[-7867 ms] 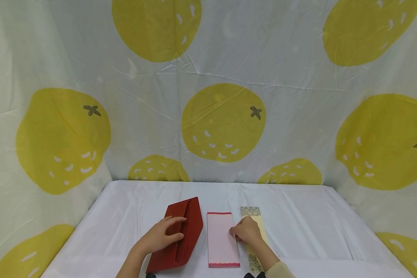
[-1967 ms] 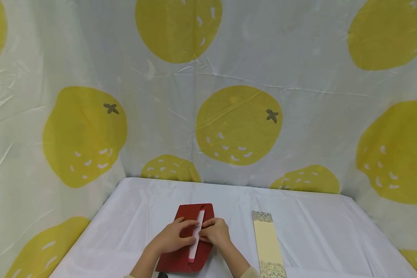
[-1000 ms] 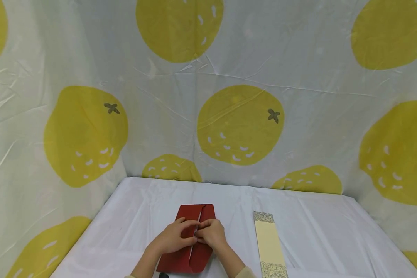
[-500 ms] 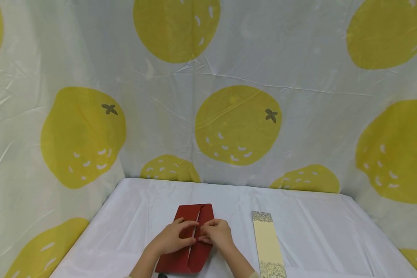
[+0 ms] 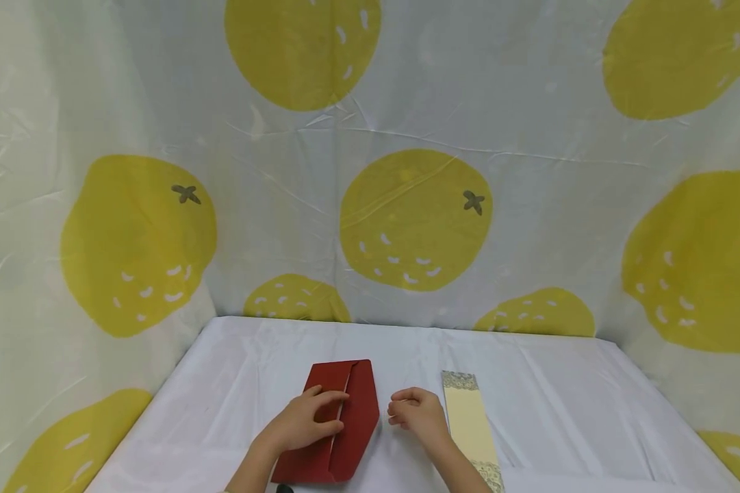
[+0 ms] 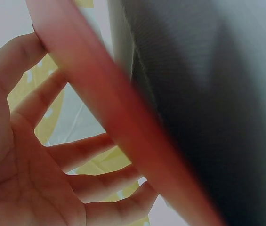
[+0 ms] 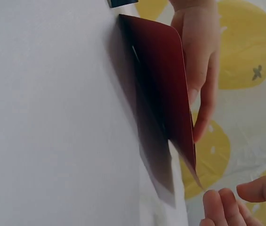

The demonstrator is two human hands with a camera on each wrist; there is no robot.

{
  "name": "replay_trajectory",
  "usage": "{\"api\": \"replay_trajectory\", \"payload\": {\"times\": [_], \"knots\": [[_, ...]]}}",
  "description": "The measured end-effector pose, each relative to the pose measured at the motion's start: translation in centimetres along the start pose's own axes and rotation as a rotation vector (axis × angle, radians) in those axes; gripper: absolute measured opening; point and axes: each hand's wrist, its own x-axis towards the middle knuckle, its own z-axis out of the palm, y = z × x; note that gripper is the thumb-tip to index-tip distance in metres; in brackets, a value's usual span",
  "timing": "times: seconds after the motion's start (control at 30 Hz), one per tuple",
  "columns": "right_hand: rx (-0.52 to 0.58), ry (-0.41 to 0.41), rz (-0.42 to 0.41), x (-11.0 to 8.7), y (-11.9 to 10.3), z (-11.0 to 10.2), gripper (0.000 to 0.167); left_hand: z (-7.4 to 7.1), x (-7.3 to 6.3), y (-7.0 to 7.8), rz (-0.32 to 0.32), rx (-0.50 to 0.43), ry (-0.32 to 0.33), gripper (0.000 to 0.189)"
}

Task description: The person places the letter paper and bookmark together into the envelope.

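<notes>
We see the left hand [image 5: 304,420] resting on the red envelope [image 5: 354,426], with a pale strip [image 5: 334,444] showing along the envelope's opening. Just right of the envelope we find the right hand [image 5: 420,415], fingers loosely bent, and farther right the cream card [image 5: 469,421], patterned at both ends. Behind the envelope hangs the fruit-print cloth [image 5: 271,219].

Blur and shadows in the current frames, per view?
Head: red envelope reasonably sharp, lighting soft; left wrist: envelope heavily blurred, left hand clearer; right wrist: envelope's near face dark, grey shadow on the white tablecloth.
</notes>
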Motion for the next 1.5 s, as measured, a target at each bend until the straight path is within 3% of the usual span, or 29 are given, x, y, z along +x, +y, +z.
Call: {"api": "replay_trajectory", "payload": {"times": [0.63, 1.1, 1.5], "knots": [[-0.167, 0.161, 0.048, -0.5, 1.4, -7.1, 0.021, 0.0, 0.0, -0.1, 0.051, 0.007, -0.004, 0.045], [-0.280, 0.202, 0.073, 0.0, 2.1, -12.3, 0.022, 0.0, -0.1, 0.0, 0.040, -0.012, -0.018, 0.045], [-0.359, 0.215, 0.112, 0.7, 2.7, -14.7, 0.024, 0.0, -0.1, 0.0, 0.041, -0.013, -0.018, 0.046]]}}
